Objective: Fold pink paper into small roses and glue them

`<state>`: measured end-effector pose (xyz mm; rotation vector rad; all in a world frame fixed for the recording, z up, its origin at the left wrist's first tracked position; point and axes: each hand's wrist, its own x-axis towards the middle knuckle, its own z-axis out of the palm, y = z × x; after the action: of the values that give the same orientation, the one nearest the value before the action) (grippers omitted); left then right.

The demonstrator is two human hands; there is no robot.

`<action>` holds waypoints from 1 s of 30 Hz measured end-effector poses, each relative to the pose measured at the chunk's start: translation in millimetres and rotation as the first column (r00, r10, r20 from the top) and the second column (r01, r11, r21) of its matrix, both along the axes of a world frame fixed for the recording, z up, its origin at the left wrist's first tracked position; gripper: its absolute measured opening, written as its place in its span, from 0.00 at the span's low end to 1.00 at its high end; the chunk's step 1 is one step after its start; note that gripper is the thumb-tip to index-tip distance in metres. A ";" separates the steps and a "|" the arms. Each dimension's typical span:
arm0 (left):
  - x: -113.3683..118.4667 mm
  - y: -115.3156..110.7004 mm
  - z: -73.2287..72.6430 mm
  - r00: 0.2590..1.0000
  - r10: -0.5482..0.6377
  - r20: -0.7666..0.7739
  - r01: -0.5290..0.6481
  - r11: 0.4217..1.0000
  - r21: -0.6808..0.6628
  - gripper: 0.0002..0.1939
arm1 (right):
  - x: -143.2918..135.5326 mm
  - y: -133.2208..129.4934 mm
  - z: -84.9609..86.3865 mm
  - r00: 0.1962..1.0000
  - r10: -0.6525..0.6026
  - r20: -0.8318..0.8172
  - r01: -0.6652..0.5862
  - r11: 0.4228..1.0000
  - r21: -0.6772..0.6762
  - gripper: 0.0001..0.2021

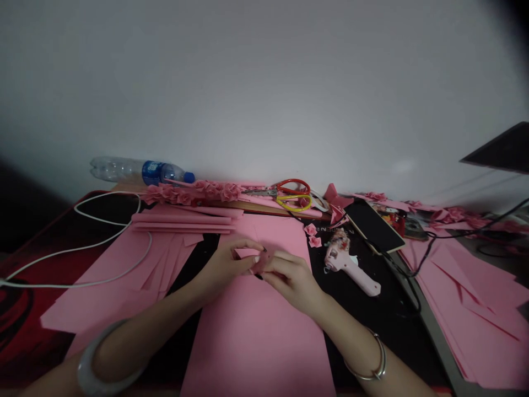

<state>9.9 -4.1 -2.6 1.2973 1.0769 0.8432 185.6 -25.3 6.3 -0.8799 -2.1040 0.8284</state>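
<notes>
My left hand [237,262] and my right hand [289,278] meet over the middle of the table, fingertips pinched on one small piece of pink paper [259,264]. Fingers cover most of that piece, so its exact shape cannot be made out. Beneath both hands lies a long pink paper sheet [264,342]. Just right of my right hand rests a pink glue gun [351,264], its nozzle end stained. Two small pink paper roses [314,241] sit on the black mat beyond my right hand.
Scissors with red and yellow handles [293,196] lie at the back among paper roses [198,192]. A plastic bottle [140,170] lies against the wall. Paper stacks flank both sides, the right one [475,309] near a phone [375,226]. A white cable [49,259] loops at left; a black cord [421,264] runs right.
</notes>
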 end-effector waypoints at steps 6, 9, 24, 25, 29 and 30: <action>1.7 -1.6 3.6 0.986 0.026 0.167 0.004 0.984 -0.181 0.12 | -0.3 0.7 -5.0 0.983 -0.182 0.014 0.181 0.965 -0.188 0.07; 2.5 -3.2 7.4 0.978 0.026 0.207 0.025 0.970 -0.242 0.13 | -1.2 1.4 -7.3 0.967 -0.252 0.031 0.249 0.919 -0.307 0.06; 0.3 -3.2 2.3 0.977 -0.005 0.215 0.069 0.954 -0.291 0.15 | -0.4 4.3 -5.9 0.961 -0.270 0.064 0.275 0.899 -0.342 0.08; -0.1 -3.2 2.3 0.974 -0.014 0.225 0.084 0.948 -0.306 0.15 | 0.0 4.6 -6.3 0.963 -0.264 0.058 0.268 0.900 -0.344 0.07; -2.1 -3.0 2.2 0.963 -0.050 0.266 0.138 0.937 -0.322 0.16 | 0.9 5.7 -7.6 0.964 -0.262 0.046 0.262 0.904 -0.337 0.07; -2.2 -3.0 2.5 0.961 -0.054 0.273 0.144 0.936 -0.320 0.16 | 1.0 5.8 -7.7 0.964 -0.264 0.043 0.263 0.904 -0.337 0.07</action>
<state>7.7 -7.1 -0.1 0.9160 0.8915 0.6936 186.6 -19.5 -1.4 -1.3113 -1.8099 1.0615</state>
